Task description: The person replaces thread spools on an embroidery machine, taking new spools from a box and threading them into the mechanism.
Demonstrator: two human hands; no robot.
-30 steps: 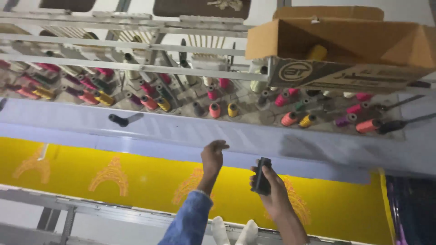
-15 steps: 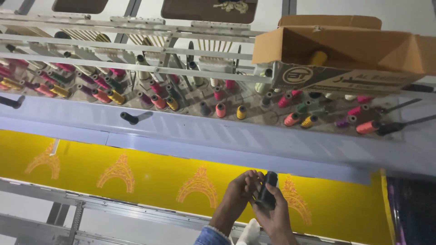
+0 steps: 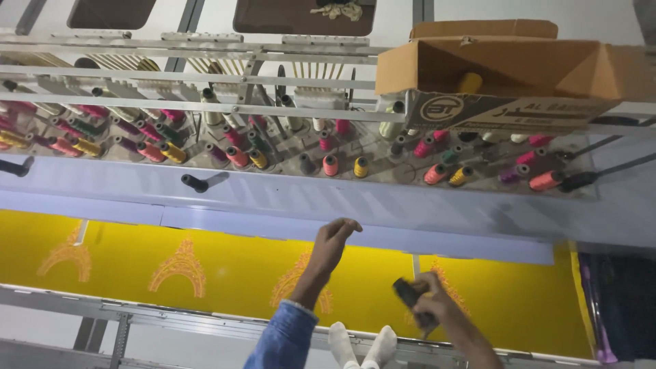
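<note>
The left hand point(image 3: 333, 240) reaches up over the yellow cloth point(image 3: 239, 270), its fingers point(image 3: 345, 225) loosely spread and curled, holding nothing; the fingertips lie close to the lower edge of the pale grey panel point(image 3: 383, 205) that runs across the machine; a blue sleeve point(image 3: 287, 335) covers the forearm. The right hand point(image 3: 437, 307) sits lower and to the right, its fingers wrapped round a small black tool point(image 3: 410, 297), which pokes out up and to the left of the fist, over the yellow cloth and near one of the orange arch patterns point(image 3: 179, 263) stitched into it; the tool is blurred, so its kind cannot be told.

Above the grey panel stands a rack of thread spools point(image 3: 328, 160) in pink, yellow, orange, green and purple, well apart from both hands; a black knob point(image 3: 195, 182) sticks out of the panel to the left. A brown cardboard box point(image 3: 506, 68) rests open on the rails at the upper right, with a yellow spool showing inside. Between the arms at the bottom edge lie two white socked feet point(image 3: 359, 342); a metal frame bar point(image 3: 171, 314) crosses below the cloth.
</note>
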